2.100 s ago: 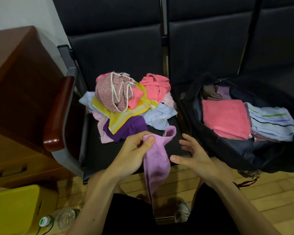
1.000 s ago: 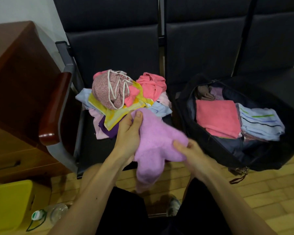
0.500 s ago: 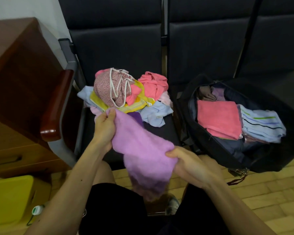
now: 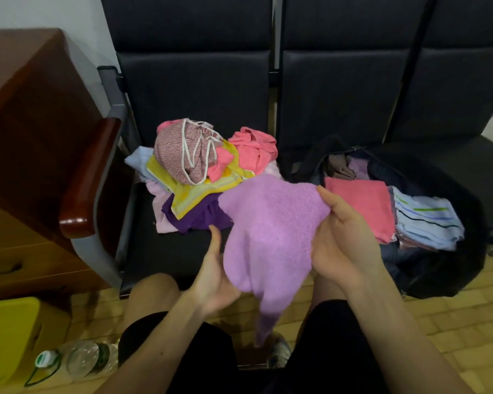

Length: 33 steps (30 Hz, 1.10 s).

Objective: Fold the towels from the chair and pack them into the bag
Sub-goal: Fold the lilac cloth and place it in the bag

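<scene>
Fingers (image 4: 328, 204) of left hand (image 4: 215, 275) and right hand (image 4: 346, 245) pinching the lilac towel (image 4: 268, 223).

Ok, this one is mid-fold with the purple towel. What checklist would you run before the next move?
1. Both hands on the purple towel: ok. The left hand holds its lower left edge and the right hand grips its upper right corner.
2. Towel folded flat: not ok. It is bunched, and one end hangs toward the floor.
3. Bag open: ok.
4. Room left in the bag: cannot tell. A folded pink towel and a striped towel lie on top.
5. Space on the chair seat to fold: ok. There is a bare patch in front of the pile.
</scene>
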Motion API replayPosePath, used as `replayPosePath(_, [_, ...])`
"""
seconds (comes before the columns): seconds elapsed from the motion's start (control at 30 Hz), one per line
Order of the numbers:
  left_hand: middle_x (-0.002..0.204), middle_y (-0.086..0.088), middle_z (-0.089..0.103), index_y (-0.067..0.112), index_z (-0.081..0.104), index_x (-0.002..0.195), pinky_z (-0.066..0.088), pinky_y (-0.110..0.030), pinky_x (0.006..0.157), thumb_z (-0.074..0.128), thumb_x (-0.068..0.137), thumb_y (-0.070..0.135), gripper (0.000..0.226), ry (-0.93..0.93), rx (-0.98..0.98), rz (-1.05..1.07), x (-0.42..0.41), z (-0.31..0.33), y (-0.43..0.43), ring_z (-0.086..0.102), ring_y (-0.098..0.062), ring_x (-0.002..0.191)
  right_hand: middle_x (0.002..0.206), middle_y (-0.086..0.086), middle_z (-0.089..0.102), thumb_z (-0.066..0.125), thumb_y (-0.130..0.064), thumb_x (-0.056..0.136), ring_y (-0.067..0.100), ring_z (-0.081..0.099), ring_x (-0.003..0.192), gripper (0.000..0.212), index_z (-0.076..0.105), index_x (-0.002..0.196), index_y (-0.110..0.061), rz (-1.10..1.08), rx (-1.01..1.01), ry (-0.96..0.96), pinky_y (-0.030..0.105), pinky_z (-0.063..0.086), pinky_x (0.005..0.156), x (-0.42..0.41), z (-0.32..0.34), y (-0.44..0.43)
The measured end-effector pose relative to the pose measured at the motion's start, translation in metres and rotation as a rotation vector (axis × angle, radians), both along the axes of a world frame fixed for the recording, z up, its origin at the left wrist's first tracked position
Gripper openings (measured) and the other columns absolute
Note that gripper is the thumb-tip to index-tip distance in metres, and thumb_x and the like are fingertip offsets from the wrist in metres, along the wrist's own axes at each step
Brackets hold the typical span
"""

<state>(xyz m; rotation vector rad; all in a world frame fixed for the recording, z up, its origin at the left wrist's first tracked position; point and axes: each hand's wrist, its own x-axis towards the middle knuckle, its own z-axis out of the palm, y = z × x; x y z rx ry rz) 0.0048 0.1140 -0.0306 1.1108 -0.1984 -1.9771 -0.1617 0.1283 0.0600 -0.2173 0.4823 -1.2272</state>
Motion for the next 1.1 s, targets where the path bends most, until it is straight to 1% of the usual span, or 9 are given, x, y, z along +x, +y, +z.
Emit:
replayPosePath(0.13, [0.092,-0.002,0.077,0.015,0.063,0.127,0.053,-0.038,0.089,0.046,0.073,0.073,0.081,0.001,-0.069,-0.212,0.007,0.002,0.006,0.071,-0.022,0.093,0.096,0.01,0.073,0.056,-0.023,0.084,0.019,0.072,0.087,0.03,0.074,0.099,-0.005,-0.098,0.028,0.15,0.033,0.059,0.079,-0.011,0.009,-0.004])
replayPosePath(0.3, [0.109,-0.016,0.073,0.001,0.076,0.105,0.058,-0.033,0.082,0.092,0.063,0.035,0.057,-0.033,-0.319,-0.46,0.029,0.002,0.01,0.072,-0.023,0.099,0.111,0.012,0.073,0.041,-0.027,0.1,0.02,0.071,0.1,0.045,0.079,0.093,-0.004,-0.203,0.073,0.197,0.037,0.055,0.09,-0.034,0.0,-0.005])
replayPosePath(0.43, [0.104,-0.014,0.075,0.004,0.077,0.104,0.059,-0.029,0.074,0.068,0.083,0.022,0.029,-0.094,-0.356,-0.327,0.026,0.019,0.007,0.073,-0.02,0.091,0.096,0.004,0.077,0.043,-0.032,0.101,0.014,0.073,0.089,0.047,0.078,0.085,-0.004,-0.197,0.098,0.107,0.03,0.06,0.075,-0.031,-0.025,0.0])
replayPosePath(0.53, [0.104,-0.011,0.075,0.011,0.073,0.112,0.059,-0.029,0.073,0.059,0.089,0.025,0.03,-0.244,-0.379,-0.251,0.02,0.033,0.001,0.071,-0.022,0.095,0.075,0.01,0.075,0.054,-0.034,0.1,0.02,0.074,0.08,0.047,0.069,0.076,0.003,0.184,0.115,0.118,0.029,0.057,0.083,0.005,-0.071,0.025])
replayPosePath(0.6, [0.103,-0.017,0.073,0.008,0.071,0.115,0.055,-0.029,0.072,0.058,0.096,0.025,0.029,-0.358,-0.395,-0.25,0.018,0.04,-0.001,0.068,-0.025,0.096,0.068,0.008,0.072,0.077,-0.056,0.073,0.019,0.073,0.067,0.051,0.075,0.064,-0.006,0.277,0.149,0.185,0.029,0.06,0.068,0.017,-0.079,0.034])
replayPosePath(0.67, [0.105,-0.021,0.072,0.005,0.071,0.113,0.053,-0.03,0.077,0.058,0.097,0.024,0.028,-0.38,-0.395,-0.242,0.019,0.043,0.0,0.068,-0.028,0.097,0.082,0.008,0.076,0.09,-0.046,0.055,0.019,0.074,0.075,0.047,0.078,0.084,-0.011,0.212,0.115,0.316,0.03,0.061,0.067,0.017,-0.075,0.035])
replayPosePath(0.77, [0.103,-0.018,0.074,0.005,0.073,0.108,0.054,-0.032,0.081,0.058,0.096,0.021,0.025,-0.369,-0.421,-0.235,0.024,0.05,0.001,0.071,-0.024,0.097,0.111,0.017,0.071,0.081,-0.03,0.072,0.026,0.07,0.095,0.054,0.065,0.118,-0.007,0.111,0.089,0.4,0.036,0.059,0.076,0.011,-0.06,0.032])
replayPosePath(0.87, [0.092,-0.011,0.077,0.009,0.075,0.094,0.057,-0.026,0.071,0.056,0.097,0.02,0.023,-0.44,-0.533,-0.212,0.028,0.06,-0.003,0.073,-0.016,0.087,0.11,0.017,0.071,0.061,-0.02,0.086,0.022,0.07,0.089,0.032,0.065,0.114,-0.005,0.023,0.041,0.52,0.031,0.06,0.071,0.005,-0.049,0.028])
replayPosePath(1.1, [0.088,0.0,0.077,0.008,0.071,0.097,0.055,-0.019,0.069,0.054,0.099,0.021,0.021,-0.486,-0.614,-0.11,0.042,0.078,-0.014,0.072,-0.008,0.084,0.104,0.01,0.075,0.058,-0.022,0.095,0.017,0.07,0.095,0.023,0.072,0.105,-0.008,-0.084,-0.07,0.875,0.024,0.056,0.075,-0.009,-0.026,0.014])
